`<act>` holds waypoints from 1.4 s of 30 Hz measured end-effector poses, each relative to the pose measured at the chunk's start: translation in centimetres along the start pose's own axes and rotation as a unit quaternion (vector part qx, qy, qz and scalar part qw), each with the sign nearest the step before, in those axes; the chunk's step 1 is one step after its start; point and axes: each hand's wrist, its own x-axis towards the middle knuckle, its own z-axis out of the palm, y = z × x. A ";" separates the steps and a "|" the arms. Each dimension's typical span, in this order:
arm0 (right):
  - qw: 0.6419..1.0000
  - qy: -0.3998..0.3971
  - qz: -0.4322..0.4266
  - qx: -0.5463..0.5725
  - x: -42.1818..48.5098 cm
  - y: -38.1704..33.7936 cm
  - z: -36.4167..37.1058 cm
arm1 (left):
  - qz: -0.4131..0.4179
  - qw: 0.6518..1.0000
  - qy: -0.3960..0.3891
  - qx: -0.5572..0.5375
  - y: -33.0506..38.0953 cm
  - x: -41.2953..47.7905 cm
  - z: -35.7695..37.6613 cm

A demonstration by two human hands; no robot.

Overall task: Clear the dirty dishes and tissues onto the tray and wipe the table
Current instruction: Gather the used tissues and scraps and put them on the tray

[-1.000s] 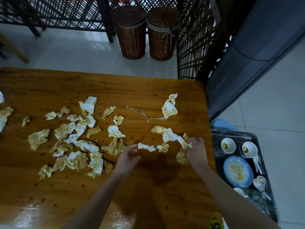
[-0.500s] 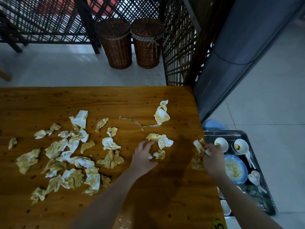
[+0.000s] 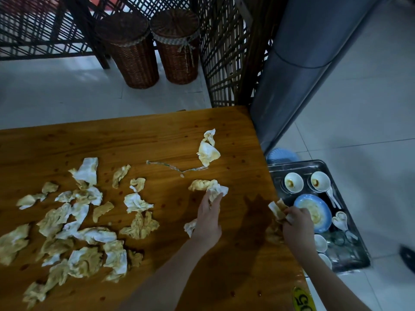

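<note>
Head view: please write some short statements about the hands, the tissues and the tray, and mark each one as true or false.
1. The left hand grips a tissue. True.
2. The right hand holds nothing. False: it holds crumpled tissues at the right edge of the table.
3. The blue plate lies on the tray. True.
4. The wicker baskets stand on the table. False: they stand on the floor beyond it.

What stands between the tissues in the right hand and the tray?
Nothing visible does. The right hand holds the stained tissues at the right edge of the table, and the tray lies just beyond. The blue plate already sits in the tray there.
</note>
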 end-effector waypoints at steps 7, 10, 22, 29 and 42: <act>1.000 0.003 0.005 0.004 0.6 -0.5 0.2 | -0.027 0.999 0.003 0.020 -0.3 0.5 -2.2; 1.000 0.001 0.005 -0.001 0.9 -0.8 0.4 | 0.019 1.000 0.001 -0.004 -0.3 1.0 -2.4; 1.000 0.000 0.006 -0.004 1.5 -0.2 0.3 | 0.028 0.959 -0.116 0.257 -0.1 5.4 -3.6; 1.000 0.000 0.021 0.003 1.3 0.5 -0.2 | 0.055 0.948 -0.158 0.270 0.1 4.9 -3.1; 1.000 -0.003 0.001 -0.006 0.8 0.0 -0.1 | 0.082 0.930 -0.192 0.302 -0.3 3.0 -3.6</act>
